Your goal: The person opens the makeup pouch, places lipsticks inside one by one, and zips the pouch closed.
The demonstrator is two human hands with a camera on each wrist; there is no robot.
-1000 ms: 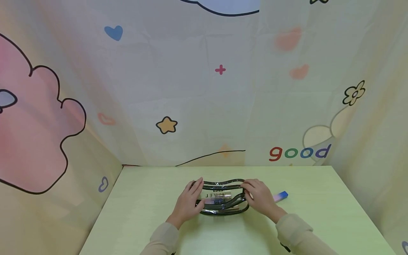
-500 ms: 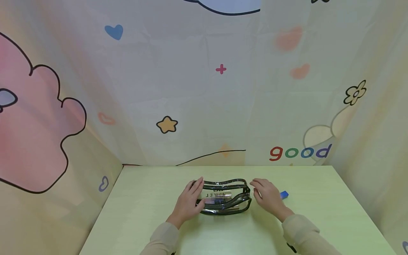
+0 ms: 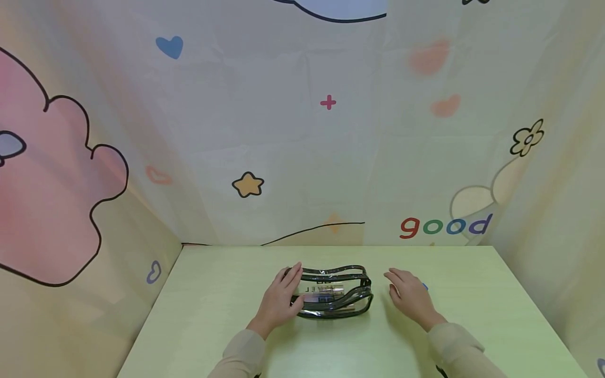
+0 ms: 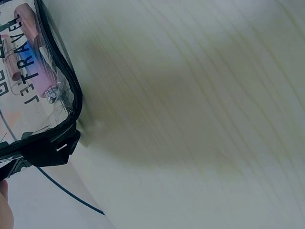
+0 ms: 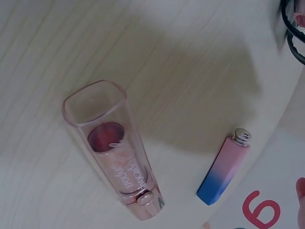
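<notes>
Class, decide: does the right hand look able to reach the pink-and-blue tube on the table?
Probably yes: the right hand appears empty, and the pink-and-blue tube lies close by, with nothing covering it.

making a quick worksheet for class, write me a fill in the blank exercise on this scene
The ____ hand touches the clear pouch.
The pouch's trim is ____.
The stick outside the pouch fades from pink to ____.
The coloured word on the backdrop reads ____.

Missing words: left; black; blue; good
</notes>
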